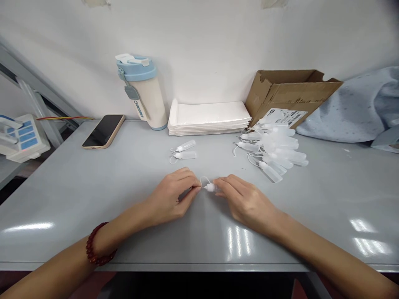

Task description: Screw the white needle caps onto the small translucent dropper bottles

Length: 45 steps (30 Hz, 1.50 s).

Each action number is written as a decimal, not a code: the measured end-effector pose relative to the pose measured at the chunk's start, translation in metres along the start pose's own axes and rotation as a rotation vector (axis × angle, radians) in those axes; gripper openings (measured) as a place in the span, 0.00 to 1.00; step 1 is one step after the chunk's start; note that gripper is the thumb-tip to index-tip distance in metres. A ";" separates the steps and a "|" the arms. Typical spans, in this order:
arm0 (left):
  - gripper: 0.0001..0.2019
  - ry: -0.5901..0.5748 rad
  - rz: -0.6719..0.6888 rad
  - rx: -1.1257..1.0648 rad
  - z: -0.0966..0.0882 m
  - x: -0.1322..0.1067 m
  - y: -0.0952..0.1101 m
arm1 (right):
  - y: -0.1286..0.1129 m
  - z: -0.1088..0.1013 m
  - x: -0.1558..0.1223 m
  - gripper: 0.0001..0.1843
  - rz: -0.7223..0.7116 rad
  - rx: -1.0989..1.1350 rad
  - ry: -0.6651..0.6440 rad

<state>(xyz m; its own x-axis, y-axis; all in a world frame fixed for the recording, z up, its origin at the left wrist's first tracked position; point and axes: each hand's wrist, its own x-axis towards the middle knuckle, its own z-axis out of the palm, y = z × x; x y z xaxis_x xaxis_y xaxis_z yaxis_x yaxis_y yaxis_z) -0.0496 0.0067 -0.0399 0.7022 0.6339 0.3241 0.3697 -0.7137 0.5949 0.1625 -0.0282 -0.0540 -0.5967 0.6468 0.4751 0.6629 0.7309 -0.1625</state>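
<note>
In the head view, a small translucent needle-tip squeeze bottle (210, 187) lies sideways between my hands, its tip pointing left. My right hand (246, 201) is closed around its body, which the fingers mostly cover. My left hand (174, 195) pinches at the needle end, where the thin white tether loop (204, 178) runs into the fingertips; the small cap there is hidden. Beyond my left hand lie two similar bottles (186, 155) side by side, each with a looped tether. A pile of more such bottles (280, 149) lies beyond my right hand.
Along the wall stand a blue-lidded tumbler (149, 97), a stack of white packets (208, 118) and an open cardboard box (293, 93). A phone (104, 132) lies at the left of the grey table (62, 199). Light blue fabric (346, 112) sits at the right.
</note>
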 end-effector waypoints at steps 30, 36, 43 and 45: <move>0.09 -0.006 0.121 0.025 0.000 -0.001 -0.004 | 0.008 -0.004 0.003 0.11 0.064 0.237 -0.071; 0.06 0.039 0.019 0.128 -0.006 0.000 -0.003 | 0.014 -0.008 0.004 0.10 0.090 0.253 -0.057; 0.07 0.113 0.062 0.230 -0.003 0.001 -0.002 | 0.014 -0.008 0.004 0.10 0.229 0.244 -0.075; 0.07 0.087 0.088 0.269 0.001 0.000 -0.005 | 0.011 -0.007 0.004 0.09 0.237 0.265 -0.075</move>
<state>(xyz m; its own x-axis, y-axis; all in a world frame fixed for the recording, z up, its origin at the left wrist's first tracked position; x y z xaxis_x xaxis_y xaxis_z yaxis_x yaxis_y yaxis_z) -0.0507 0.0098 -0.0433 0.6879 0.5813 0.4346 0.4663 -0.8128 0.3491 0.1709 -0.0190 -0.0481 -0.4783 0.8123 0.3337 0.6526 0.5831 -0.4839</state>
